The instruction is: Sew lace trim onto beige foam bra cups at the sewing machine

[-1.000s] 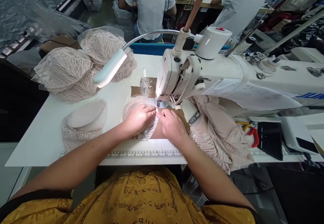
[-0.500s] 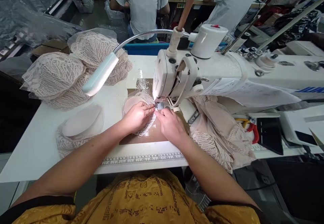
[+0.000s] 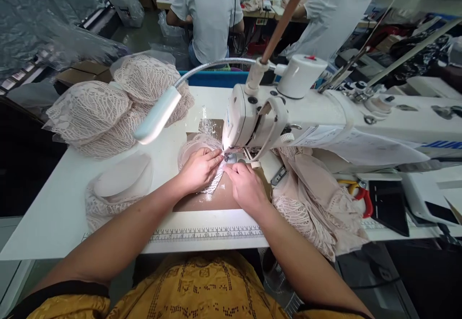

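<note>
A pale pink lace bra cup (image 3: 197, 145) lies under the head of the white sewing machine (image 3: 288, 112). My left hand (image 3: 198, 169) rests on the cup with fingers curled, pressing the lace down close to the needle. My right hand (image 3: 246, 184) sits just right of it on the brown patch (image 3: 216, 198) of the table, its fingertips pinching the lace edge at the presser foot. The two hands almost touch in front of the needle.
A stack of lace cups (image 3: 108, 107) fills the back left, with a foam cup pile (image 3: 119, 184) in front. Pink lace fabric (image 3: 314, 198) hangs at the right. A gooseneck lamp (image 3: 157, 114) hangs over the table. Red-handled scissors (image 3: 361, 196) lie right. Two people sit behind.
Both hands have crept a little further towards the needle with the lace cup. The camera view has shifted slightly.
</note>
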The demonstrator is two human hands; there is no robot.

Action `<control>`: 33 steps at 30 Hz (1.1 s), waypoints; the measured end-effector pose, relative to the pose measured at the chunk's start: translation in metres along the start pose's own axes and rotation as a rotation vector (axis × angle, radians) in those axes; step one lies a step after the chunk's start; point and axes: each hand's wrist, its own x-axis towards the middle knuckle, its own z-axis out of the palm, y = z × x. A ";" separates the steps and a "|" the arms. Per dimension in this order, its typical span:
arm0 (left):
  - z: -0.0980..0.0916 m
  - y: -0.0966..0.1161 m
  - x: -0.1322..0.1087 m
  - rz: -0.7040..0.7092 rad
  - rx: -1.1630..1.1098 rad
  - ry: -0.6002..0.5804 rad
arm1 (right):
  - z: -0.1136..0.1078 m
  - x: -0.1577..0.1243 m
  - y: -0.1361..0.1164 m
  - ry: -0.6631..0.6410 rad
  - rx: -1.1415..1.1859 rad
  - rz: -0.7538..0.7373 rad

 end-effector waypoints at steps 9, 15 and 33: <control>-0.010 0.011 -0.003 -0.123 0.153 -0.125 | 0.001 0.001 -0.004 0.063 0.018 0.035; -0.035 0.026 -0.021 -0.334 0.185 -0.141 | 0.003 -0.002 0.001 0.111 0.065 0.001; -0.111 0.020 -0.228 -0.884 -0.872 0.330 | -0.023 -0.023 -0.017 -0.078 0.908 -0.042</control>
